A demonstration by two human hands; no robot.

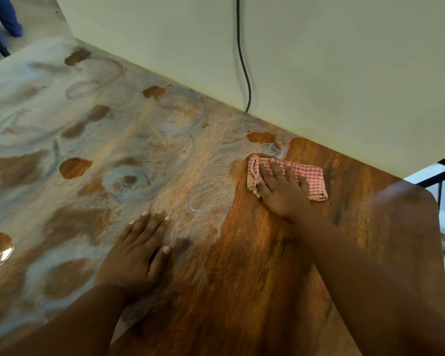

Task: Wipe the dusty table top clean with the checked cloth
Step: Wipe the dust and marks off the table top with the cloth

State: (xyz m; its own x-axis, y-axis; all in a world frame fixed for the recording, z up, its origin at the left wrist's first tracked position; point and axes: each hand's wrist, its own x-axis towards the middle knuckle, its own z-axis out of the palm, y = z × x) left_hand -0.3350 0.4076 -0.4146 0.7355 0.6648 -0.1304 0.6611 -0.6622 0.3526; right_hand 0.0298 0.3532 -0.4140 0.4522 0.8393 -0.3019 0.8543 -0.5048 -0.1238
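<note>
Fingers (280, 173) of the right hand (283, 191) lie straight and spread, pressing flat on the folded red-and-white checked cloth (308, 176) rather than curling round it; a flat palm probably spreads pressure evenly over the fold. Fingers of the left hand (136, 253) are likewise extended and grasp nothing, resting palm-down on the wooden table top (254, 278), apparently as a brace while the other arm reaches forward.

Relative to the cloth: the cloth lies on the table top near its far edge, close to the pale wall (344, 60). The left hand rests nearer the person and to the cloth's left, well apart from it. Wood on the cloth's right and nearer side shows dark and clean; left of the cloth the surface carries a whitish dust film (62, 176) marked with swirls, rings and a few bare brown patches. The cloth sits at the boundary between the two, which suggests the wiping proceeds leftward with most of the top not yet done.

A black cable (243, 60) hangs down the wall beyond the cloth and to its left, ending at the table's far edge. Blue-trousered legs (8, 16) stand on the floor far left of the cloth.

No brand, label or legible writing appears anywhere.
</note>
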